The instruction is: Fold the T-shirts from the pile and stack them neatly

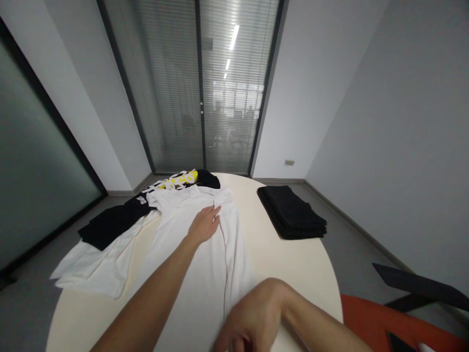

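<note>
A white long-sleeved shirt [190, 274] is spread over the table, one sleeve reaching out to the left. Along its right side a strip of fabric, seemingly the other sleeve, lies folded inward. My left hand [205, 225] rests on the upper part of the shirt near that fold, fingers stretched out. Lower down, over the shirt's right edge, my right hand [254, 315] is bent at the wrist with its fingers curled. The bottom of the picture cuts it off, and what those fingers hold, if anything, is hidden.
A pale round table [308, 274] carries everything. Beyond the shirt and partly across its left sleeve lies a black garment with yellow and white print [120, 217]. Folded black cloth [291, 212] is stacked at right. An orange chair [370, 322] stands near the right edge.
</note>
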Demonstrator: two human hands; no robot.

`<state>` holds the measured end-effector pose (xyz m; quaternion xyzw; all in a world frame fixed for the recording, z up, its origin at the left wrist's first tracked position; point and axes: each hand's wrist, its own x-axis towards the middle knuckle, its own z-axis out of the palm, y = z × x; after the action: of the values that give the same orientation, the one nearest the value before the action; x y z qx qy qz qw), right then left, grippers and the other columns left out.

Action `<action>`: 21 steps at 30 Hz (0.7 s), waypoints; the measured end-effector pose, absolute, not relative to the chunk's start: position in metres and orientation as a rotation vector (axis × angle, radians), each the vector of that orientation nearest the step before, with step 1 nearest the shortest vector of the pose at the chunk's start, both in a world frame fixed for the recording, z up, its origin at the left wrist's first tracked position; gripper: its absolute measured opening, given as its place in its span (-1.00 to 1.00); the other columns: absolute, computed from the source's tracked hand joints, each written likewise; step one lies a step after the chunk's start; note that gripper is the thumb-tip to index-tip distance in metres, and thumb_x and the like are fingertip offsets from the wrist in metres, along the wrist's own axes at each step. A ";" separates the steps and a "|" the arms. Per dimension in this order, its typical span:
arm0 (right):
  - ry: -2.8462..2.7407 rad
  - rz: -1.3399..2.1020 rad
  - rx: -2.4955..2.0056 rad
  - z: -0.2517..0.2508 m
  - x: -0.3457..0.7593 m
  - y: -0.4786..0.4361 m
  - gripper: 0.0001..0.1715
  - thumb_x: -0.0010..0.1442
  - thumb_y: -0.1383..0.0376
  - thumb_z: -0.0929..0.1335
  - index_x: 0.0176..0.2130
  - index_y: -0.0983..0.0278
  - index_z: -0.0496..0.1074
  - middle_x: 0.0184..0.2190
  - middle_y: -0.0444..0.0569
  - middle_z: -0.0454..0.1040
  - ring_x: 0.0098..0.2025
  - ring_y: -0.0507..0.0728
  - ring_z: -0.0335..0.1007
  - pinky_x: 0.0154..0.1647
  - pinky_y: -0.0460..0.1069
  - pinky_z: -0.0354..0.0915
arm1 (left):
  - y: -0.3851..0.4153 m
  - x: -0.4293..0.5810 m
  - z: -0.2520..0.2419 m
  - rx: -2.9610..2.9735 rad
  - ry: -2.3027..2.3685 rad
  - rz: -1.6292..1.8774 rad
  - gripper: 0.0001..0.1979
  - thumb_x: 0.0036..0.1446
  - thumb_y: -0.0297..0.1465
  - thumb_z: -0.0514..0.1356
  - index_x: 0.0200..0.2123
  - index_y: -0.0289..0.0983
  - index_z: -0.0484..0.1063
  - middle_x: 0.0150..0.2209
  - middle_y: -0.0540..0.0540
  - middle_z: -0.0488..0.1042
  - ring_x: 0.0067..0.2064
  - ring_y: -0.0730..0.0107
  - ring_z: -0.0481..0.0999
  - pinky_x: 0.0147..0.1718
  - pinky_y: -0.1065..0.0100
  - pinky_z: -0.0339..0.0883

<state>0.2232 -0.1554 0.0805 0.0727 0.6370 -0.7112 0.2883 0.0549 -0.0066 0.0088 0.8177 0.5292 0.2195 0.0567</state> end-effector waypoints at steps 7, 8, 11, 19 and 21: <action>2.475 -1.382 0.753 0.104 0.228 -0.159 -0.51 0.05 0.26 0.53 0.01 0.20 0.58 -0.50 -0.30 0.40 -0.47 -0.09 0.32 -0.34 -0.20 0.20 | -0.003 0.055 0.007 2.477 1.586 0.684 -0.51 0.41 -0.31 -0.07 0.28 -0.38 0.32 0.31 -0.27 0.32 0.32 0.10 0.29 0.29 0.10 0.16; 2.479 -1.345 0.737 0.105 0.227 -0.159 -0.52 0.03 0.27 0.53 -0.01 0.19 0.58 -0.50 -0.31 0.40 -0.46 -0.09 0.32 -0.34 -0.20 0.20 | -0.003 0.055 0.006 2.477 1.584 0.687 -0.51 0.41 -0.32 -0.07 0.28 -0.39 0.31 0.31 -0.27 0.31 0.32 0.10 0.28 0.29 0.10 0.16; 2.421 -1.301 0.761 0.106 0.228 -0.157 -0.51 -0.01 0.27 0.55 -0.04 0.19 0.59 -0.50 -0.31 0.41 -0.46 -0.08 0.35 -0.35 -0.19 0.20 | -0.001 0.054 0.004 2.483 1.574 0.694 -0.49 0.39 -0.34 -0.06 0.30 -0.42 0.28 0.33 -0.29 0.29 0.33 0.11 0.27 0.31 0.12 0.13; 2.447 -1.310 0.790 0.105 0.233 -0.154 -0.72 0.08 0.26 0.52 -0.15 0.23 0.63 -0.55 -0.31 0.37 -0.53 -0.10 0.28 -0.46 -0.20 0.14 | 0.001 0.053 0.000 2.489 1.582 0.685 -0.49 0.38 -0.35 -0.07 0.31 -0.41 0.26 0.34 -0.28 0.28 0.33 0.11 0.27 0.30 0.12 0.14; 2.471 -1.381 0.794 0.103 0.233 -0.155 -0.71 0.10 0.25 0.51 -0.12 0.22 0.62 -0.56 -0.31 0.35 -0.54 -0.11 0.26 -0.47 -0.20 0.14 | 0.001 0.053 0.000 2.491 1.584 0.680 -0.49 0.39 -0.33 -0.08 0.30 -0.43 0.27 0.33 -0.29 0.28 0.33 0.10 0.27 0.30 0.11 0.14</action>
<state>0.2327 -0.1551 0.1032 0.2687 0.8363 -0.4673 0.1004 0.0535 0.0013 0.0004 0.8210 0.5221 0.2242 0.0563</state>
